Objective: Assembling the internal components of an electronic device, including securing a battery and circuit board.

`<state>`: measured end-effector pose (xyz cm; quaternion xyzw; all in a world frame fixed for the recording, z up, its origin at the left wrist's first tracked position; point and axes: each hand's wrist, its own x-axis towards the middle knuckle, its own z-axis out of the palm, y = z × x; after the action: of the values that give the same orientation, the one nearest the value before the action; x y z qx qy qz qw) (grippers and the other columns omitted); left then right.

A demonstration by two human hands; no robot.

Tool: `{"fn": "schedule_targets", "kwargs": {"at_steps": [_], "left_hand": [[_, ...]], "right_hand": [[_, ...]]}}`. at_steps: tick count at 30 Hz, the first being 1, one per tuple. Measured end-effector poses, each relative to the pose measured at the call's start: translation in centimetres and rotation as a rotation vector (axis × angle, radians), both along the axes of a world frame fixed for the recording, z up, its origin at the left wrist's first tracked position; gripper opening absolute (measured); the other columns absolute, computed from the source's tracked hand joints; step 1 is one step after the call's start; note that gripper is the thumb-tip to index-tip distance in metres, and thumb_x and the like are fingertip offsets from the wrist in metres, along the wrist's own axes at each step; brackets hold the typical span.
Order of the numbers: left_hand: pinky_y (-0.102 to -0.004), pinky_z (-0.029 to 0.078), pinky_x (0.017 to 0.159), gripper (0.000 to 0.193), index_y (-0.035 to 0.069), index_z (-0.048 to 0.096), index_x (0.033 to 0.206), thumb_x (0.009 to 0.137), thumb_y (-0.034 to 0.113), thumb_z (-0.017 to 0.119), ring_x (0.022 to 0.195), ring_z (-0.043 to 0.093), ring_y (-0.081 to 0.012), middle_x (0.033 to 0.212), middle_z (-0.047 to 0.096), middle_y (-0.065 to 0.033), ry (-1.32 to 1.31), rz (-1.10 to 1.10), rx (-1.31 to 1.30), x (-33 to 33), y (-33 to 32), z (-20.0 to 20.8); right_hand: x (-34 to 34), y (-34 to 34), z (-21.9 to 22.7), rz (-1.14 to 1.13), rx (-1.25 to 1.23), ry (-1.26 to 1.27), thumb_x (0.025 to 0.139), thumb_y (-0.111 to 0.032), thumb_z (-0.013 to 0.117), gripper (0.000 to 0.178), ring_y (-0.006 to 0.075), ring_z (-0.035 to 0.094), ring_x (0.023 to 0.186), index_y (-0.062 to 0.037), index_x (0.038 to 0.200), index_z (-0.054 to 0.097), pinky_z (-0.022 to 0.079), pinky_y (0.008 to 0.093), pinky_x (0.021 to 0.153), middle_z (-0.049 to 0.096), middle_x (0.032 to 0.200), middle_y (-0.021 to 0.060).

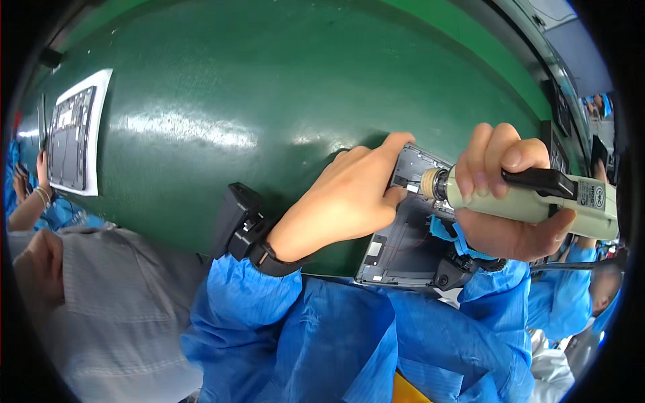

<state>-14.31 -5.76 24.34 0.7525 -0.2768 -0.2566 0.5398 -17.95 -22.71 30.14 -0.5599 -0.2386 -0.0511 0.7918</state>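
Observation:
An opened tablet housing (410,245), dark grey with a thin red wire inside, lies at the table's near edge in front of me. My left hand (349,198) grips its left side, thumb over the inside and index finger stretched along the far corner. Wrapped in my right hand (500,174) is a pale green electric screwdriver (594,205) with a black lever. It lies nearly level above the housing, its tan-ringed nose pointing left toward my left thumb. I cannot make out the bit or what it touches.
A second opened tablet (70,138) rests on a white sheet (102,114) at the far left, near another person's hand (44,171). Someone in grey clothing (127,295) is close at my left. Dark devices (556,144) line the right edge of the green table (228,74).

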Motion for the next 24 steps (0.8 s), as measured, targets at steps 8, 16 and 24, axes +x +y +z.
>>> {"fn": "schedule_targets", "kwargs": {"at_steps": [8, 16, 24], "left_hand": [[-0.0423, 0.040, 0.057, 0.049, -0.001, 0.045, 0.122, 0.075, 0.002, 0.061, 0.060, 0.054, -0.0332, 0.063, 0.052, -0.0175, -0.057, 0.017, -0.014, -0.2, 0.4, -0.3], [-0.0438, 0.041, 0.059, 0.049, -0.002, 0.045, 0.121, 0.075, 0.002, 0.061, 0.063, 0.056, -0.0364, 0.065, 0.054, -0.0197, -0.060, 0.020, -0.030, 0.0, 0.4, -0.5], [-0.0369, 0.042, 0.063, 0.049, 0.012, 0.057, 0.117, 0.071, 0.014, 0.074, 0.077, 0.050, -0.0273, 0.091, 0.047, -0.0105, -0.331, 0.079, -0.077, 0.4, 1.3, 0.5]], "right_hand": [[0.4, 0.9, -1.0, -0.047, -0.009, -0.044, 0.081, -0.067, 0.053, 0.074, 0.0165, 0.045, 0.070, 0.0043, 0.103, 0.053, 0.039, 0.0286, 0.059, 0.045, 0.076, 0.0055], [0.7, 0.6, -1.7, -0.031, -0.004, -0.034, 0.085, -0.061, 0.049, 0.068, 0.0147, 0.040, 0.071, 0.0034, 0.106, 0.053, 0.037, 0.0257, 0.057, 0.043, 0.076, 0.0048], [0.4, -0.1, 0.4, -0.035, 0.080, -0.065, 0.086, -0.055, 0.051, 0.062, 0.0118, 0.033, 0.070, 0.0015, 0.110, 0.055, 0.034, 0.0214, 0.056, 0.039, 0.077, 0.0019]]}}
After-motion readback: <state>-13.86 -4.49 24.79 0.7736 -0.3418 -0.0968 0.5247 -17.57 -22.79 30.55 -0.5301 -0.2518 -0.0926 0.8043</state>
